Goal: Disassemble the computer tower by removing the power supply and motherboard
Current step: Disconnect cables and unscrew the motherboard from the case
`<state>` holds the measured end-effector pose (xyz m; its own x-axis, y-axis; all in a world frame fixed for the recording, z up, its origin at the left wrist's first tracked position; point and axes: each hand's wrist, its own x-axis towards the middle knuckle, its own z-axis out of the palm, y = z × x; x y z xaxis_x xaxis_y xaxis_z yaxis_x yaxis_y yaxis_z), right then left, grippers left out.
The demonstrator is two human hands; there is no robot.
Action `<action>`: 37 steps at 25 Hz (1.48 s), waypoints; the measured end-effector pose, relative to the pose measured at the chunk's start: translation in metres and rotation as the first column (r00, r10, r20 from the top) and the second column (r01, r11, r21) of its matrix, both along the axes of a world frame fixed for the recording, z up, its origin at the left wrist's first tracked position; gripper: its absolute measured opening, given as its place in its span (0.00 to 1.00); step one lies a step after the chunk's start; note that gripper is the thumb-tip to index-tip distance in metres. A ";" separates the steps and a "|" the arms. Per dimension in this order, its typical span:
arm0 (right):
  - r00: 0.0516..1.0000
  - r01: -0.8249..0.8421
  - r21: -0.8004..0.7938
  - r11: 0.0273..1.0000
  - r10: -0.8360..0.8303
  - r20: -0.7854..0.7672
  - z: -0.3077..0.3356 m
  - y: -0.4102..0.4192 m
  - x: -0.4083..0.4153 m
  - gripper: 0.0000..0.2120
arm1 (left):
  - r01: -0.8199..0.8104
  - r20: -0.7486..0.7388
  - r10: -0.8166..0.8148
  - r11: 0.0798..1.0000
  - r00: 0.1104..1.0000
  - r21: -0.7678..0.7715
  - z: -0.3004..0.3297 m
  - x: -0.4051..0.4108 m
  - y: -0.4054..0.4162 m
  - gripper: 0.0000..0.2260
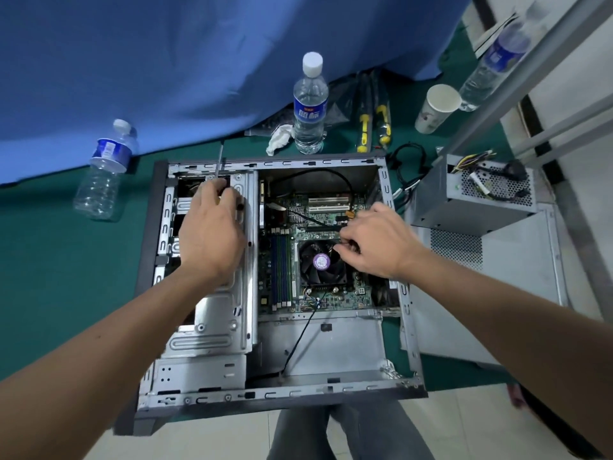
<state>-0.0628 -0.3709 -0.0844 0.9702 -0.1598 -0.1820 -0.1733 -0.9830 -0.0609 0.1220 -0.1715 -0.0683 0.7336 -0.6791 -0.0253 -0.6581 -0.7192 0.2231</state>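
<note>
- Case (331, 346) lies open on its side beneath both hands, with the motherboard (331, 298) still seated inside and the power supply (477, 197) already out, standing well beyond the right hand (374, 247) on the side panel (517, 293).
- Left hand (212, 237) is curled around a screwdriver (219, 161), whose shaft projects past the fingertips over the drive cage (212, 327). Risk: the tool is held idle while attention sits elsewhere; a slip of the tip toward the board, just to the right of this hand, would likely scratch traces or knock a component.
- Right hand has its fingers drawn narrow, pinching a thin black cable (318, 222) at the edge of the fan (320, 262). Whether a connector is between the fingertips cannot be told.
- Risk: pulling on the wire rather than the plug would likely tear it from its header or bend pins.
- Risk: fingers rest close to the fan blades and heatsink; a hard tug that releases suddenly could drive knuckles into them or into the card slots just beyond the hand.
- Second black cable (298, 340) runs from the board's near edge toward the wrist side and down into the case floor. If left attached, lifting the board would likely snag it.
- Water bottle (310, 104) stands upright and capped beyond both hands, near the case rim. A knock from the screwdriver shaft could tip it toward the open case.
- Judgement: motherboard removal is not yet begun; cable clearing appears to be the step in hand.
</note>
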 end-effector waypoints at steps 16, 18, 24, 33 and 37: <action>0.995 -0.006 0.021 1.000 0.004 0.097 -0.005 -0.003 -0.001 0.22 | 0.097 -0.189 -0.130 0.980 0.973 -0.173 0.017 -0.074 -0.031 0.13; 0.992 -0.018 0.024 1.000 0.015 0.125 -0.005 -0.003 -0.002 0.21 | -0.068 -0.408 -0.014 0.980 0.913 -0.186 0.004 -0.099 -0.053 0.15; 0.985 -0.026 0.034 0.999 0.020 0.173 -0.008 -0.005 -0.004 0.22 | -0.444 -0.497 0.386 0.896 0.777 0.003 -0.045 -0.077 -0.092 0.26; 0.989 -0.024 0.171 0.985 -0.002 0.149 -0.002 -0.004 -0.005 0.22 | -0.592 -0.593 0.388 0.783 0.706 -0.191 -0.085 -0.065 -0.086 0.13; 0.922 0.157 0.101 0.982 -0.183 0.342 0.004 -0.041 0.036 0.26 | -0.710 -0.637 0.498 0.695 0.588 -0.112 -0.096 -0.060 -0.090 0.17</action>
<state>-0.0265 -0.4117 -0.0803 0.9337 -0.3270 0.1462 -0.2926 -0.9317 -0.2152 0.0617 -0.2613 -0.1646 0.9039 -0.1196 -0.4108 0.2102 -0.7120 0.6700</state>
